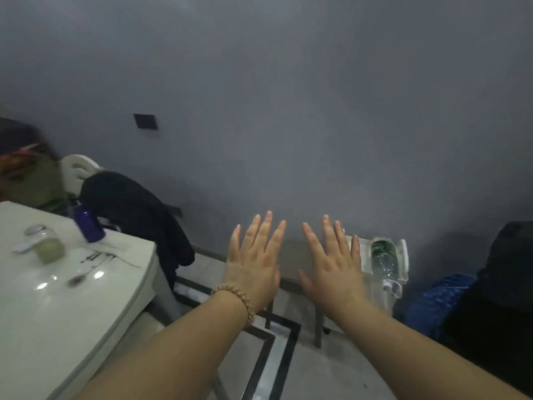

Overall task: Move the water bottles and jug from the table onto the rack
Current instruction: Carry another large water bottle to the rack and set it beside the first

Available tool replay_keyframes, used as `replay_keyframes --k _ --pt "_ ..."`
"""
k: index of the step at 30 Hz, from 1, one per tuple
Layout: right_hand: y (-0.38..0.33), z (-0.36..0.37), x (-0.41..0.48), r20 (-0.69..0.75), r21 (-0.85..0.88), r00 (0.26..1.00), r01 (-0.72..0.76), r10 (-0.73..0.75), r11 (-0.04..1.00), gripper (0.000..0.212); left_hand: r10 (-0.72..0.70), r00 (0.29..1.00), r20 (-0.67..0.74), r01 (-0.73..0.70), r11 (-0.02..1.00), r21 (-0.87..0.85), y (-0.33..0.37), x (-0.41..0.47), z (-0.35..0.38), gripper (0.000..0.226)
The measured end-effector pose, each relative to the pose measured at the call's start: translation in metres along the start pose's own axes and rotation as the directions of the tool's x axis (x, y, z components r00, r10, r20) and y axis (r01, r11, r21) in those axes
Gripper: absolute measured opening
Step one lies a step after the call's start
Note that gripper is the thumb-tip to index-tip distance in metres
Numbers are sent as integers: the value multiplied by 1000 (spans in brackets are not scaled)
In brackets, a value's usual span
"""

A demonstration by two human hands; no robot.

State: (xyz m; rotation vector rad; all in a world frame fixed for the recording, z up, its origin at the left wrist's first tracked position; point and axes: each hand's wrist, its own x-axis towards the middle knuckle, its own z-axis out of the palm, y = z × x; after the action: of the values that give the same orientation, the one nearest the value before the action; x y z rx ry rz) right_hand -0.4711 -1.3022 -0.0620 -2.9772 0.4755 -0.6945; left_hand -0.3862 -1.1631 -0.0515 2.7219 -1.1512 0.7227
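Both my hands are stretched out in front of me, palms down, fingers straight and spread, holding nothing. My left hand (253,261) wears a bead bracelet on the wrist. My right hand (331,264) hovers beside it. Under them stands a low grey rack (291,264) against the wall. A clear bottle with a green label (383,255) stands at the rack's right end, next to a white holder (403,255). On the white table (72,307) at left stand a blue bottle (88,223) and a clear jar of greenish liquid (47,243).
A spoon (78,280) and papers (112,255) lie on the table. A white chair (78,171) draped with dark clothing (138,215) stands behind it. A blue bag (438,301) and a black object (496,284) sit at right. Tiled floor lies below.
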Motion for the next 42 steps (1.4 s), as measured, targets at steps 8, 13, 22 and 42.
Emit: replay_keyframes --k 8,13,22,42 --pt "-148 -14 -36 32 78 968 244 -247 967 88 -280 960 9 279 959 45 -103 -114 -68 89" --pt "-241 -10 -55 50 215 911 391 -410 895 84 -492 870 -12 489 861 143 -153 -191 -101 80" --pt "-409 -29 -137 14 332 819 537 -573 776 86 -695 715 -69 684 677 272 -227 -337 -179 84" --pt "-788 -53 -230 -15 286 810 566 -587 773 84 -624 777 -82 615 725 310 -527 -602 -324 85"
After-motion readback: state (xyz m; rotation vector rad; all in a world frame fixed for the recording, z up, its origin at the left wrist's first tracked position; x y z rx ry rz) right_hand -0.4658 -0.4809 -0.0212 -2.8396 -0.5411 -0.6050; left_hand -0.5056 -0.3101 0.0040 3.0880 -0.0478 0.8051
